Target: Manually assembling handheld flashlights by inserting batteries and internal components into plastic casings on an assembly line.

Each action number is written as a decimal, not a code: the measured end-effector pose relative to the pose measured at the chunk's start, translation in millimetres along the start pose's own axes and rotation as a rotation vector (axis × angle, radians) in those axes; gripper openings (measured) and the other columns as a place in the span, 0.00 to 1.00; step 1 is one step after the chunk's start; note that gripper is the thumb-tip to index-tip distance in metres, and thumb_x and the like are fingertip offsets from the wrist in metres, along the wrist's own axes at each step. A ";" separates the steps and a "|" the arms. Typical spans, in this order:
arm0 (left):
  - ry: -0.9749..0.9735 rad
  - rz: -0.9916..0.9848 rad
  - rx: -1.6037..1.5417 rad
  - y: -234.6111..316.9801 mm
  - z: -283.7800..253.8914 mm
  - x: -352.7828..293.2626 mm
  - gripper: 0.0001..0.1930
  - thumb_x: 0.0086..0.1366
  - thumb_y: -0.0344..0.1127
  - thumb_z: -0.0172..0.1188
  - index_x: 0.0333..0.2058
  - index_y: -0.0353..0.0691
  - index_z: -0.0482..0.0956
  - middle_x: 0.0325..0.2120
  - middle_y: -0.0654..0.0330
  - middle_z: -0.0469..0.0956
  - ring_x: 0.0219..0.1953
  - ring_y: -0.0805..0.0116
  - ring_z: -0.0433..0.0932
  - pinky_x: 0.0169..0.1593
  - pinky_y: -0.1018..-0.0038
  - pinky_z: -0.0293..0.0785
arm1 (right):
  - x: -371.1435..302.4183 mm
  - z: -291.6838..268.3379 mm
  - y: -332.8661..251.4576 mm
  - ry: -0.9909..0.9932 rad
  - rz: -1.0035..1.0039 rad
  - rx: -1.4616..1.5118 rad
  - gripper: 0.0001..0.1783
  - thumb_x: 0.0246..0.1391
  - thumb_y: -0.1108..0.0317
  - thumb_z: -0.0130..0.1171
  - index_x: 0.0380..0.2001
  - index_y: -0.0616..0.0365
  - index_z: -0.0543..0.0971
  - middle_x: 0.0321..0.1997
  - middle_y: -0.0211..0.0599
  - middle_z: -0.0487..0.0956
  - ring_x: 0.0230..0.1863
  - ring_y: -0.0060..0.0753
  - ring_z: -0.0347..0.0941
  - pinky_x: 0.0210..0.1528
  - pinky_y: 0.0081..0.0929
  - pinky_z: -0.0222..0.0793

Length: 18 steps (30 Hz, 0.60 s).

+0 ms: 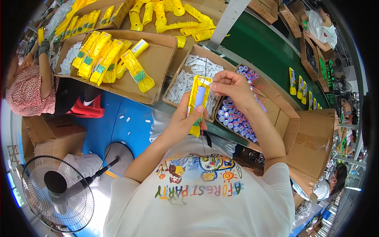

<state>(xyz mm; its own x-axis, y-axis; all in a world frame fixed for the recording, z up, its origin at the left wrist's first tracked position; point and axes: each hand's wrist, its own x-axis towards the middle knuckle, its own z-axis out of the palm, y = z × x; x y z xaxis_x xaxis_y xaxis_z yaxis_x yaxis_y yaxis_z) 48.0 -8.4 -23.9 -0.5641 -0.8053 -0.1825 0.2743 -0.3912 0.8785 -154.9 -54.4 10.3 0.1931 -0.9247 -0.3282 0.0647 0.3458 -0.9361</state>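
My left hand [182, 120] is closed around a yellow plastic housing [193, 98], thumb across its lower part. A blue-violet cylindrical battery [200, 94] lies inside the housing, and a bit of green circuit board shows near its lower end. With thumb and fingertips, my right hand [235, 89] pinches a small white plastic piece [205, 82] at the housing's upper end, touching or very near it. Just beyond my hands is a carton of loose white plastic pieces [183, 83]. Under my right forearm stand several batteries [237, 122] with red wires, in another carton.
A cardboard box [160, 65] at left holds several yellow housings [104, 59] with green boards. More yellow parts [169, 17] lie behind. A green conveyor belt [262, 43] carries housings at right. A fan [57, 183] stands lower left; a co-worker [33, 87] sits far left.
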 end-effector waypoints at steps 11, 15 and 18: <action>-0.134 0.075 -0.043 -3.8 15.6 3.5 0.22 0.71 0.45 0.47 0.57 0.44 0.53 0.34 0.56 0.72 0.27 0.66 0.78 0.29 0.74 0.76 | -13.0 12.9 -5.4 0.168 -0.383 -0.227 0.10 0.57 0.71 0.59 0.41 0.60 0.76 0.34 0.29 0.77 0.32 0.16 0.73 0.31 0.15 0.72; -0.171 -0.050 -0.193 -4.5 33.9 16.0 0.22 0.72 0.44 0.46 0.58 0.44 0.52 0.37 0.54 0.72 0.32 0.64 0.78 0.33 0.72 0.77 | -24.4 -12.6 -3.7 0.113 -0.333 -0.369 0.13 0.60 0.70 0.55 0.46 0.62 0.75 0.40 0.31 0.79 0.38 0.17 0.74 0.35 0.16 0.72; -0.137 -0.143 -0.204 -0.7 48.5 30.2 0.21 0.72 0.44 0.45 0.57 0.43 0.53 0.35 0.56 0.72 0.30 0.66 0.78 0.32 0.73 0.77 | -24.7 -32.0 -6.8 0.032 -0.339 -0.502 0.13 0.60 0.70 0.55 0.46 0.63 0.76 0.41 0.32 0.79 0.39 0.18 0.74 0.37 0.16 0.73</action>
<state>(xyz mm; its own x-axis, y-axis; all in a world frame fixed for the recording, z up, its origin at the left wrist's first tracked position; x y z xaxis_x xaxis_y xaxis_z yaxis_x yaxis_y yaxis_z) -7.0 -10.9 -8.6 -0.7044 -0.6732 -0.2248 0.3277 -0.5895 0.7383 -191.4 -39.0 20.7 0.2125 -0.9771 0.0026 -0.3538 -0.0795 -0.9319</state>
